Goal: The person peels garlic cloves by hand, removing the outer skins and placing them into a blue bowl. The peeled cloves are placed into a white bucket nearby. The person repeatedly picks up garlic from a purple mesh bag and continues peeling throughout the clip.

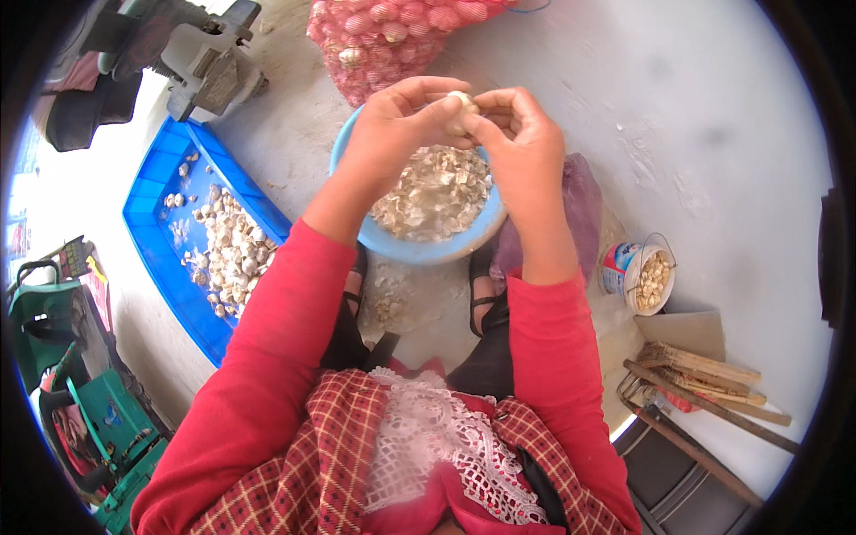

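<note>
Both my hands meet over the far part of a light blue basin point(446, 253), pinching one pale garlic bulb point(464, 103) between them. My left hand point(412, 114) grips it from the left with thumb and fingers. From the other side my right hand point(517, 129) presses its thumb against the bulb, with the fingers curled behind. Papery garlic skins point(432, 192) fill the basin below. To the left, a blue tray point(160, 267) holds many whole garlic bulbs point(234, 250), heaped toward its right side. A small bucket on the right contains peeled garlic cloves point(654, 281).
A red mesh sack point(392, 40) full of bulbs lies beyond the basin. The white bucket point(621, 267) has a wire handle. Behind my right wrist is a purple mesh bag point(580, 209). Wooden sticks point(713, 379) lie at right, green toolboxes point(107, 419) at left, a metal machine point(209, 71) at far left.
</note>
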